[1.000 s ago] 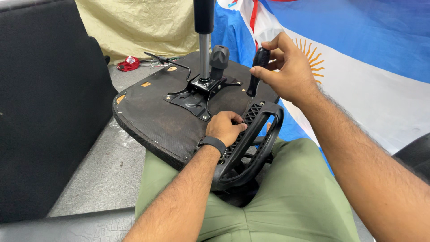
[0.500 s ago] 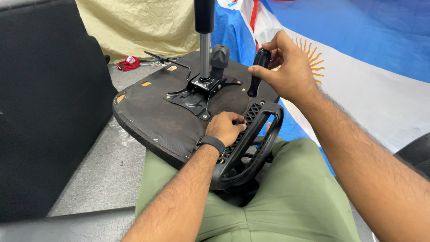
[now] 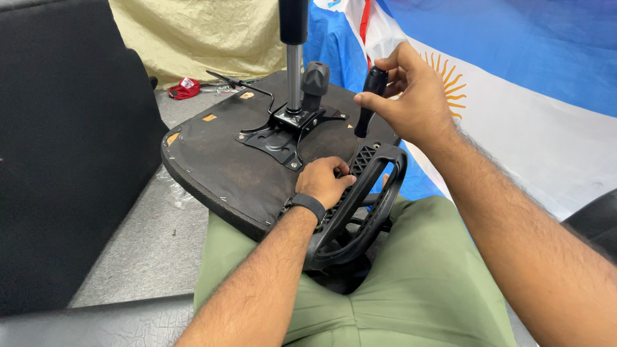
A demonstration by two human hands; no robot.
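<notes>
While the upturned office-chair seat is resting underside-up across the person's lap, the head view is showing both hands working at its near right edge. The right hand is gripping the black handle of a screwdriver, fingers and thumb curled around it, and is holding the tool nearly upright with its lower end pointing down at the seat, just above the armrest bracket; the tip itself cannot be made out. The left hand, wearing a black wristband, is lying on the seat's dark underside with its fingers bent against the top of the black plastic armrest, whether pinching or merely steadying it cannot be told. The armrest's loop is hanging down over the green trousers. At the seat's centre a black metal mounting plate is carrying a chrome gas-lift column and a grey knob. A black chair back is standing to the left, a striped blue-and-white flag with a sun emblem is lying to the right, and a small red object is lying on the grey floor beyond.
</notes>
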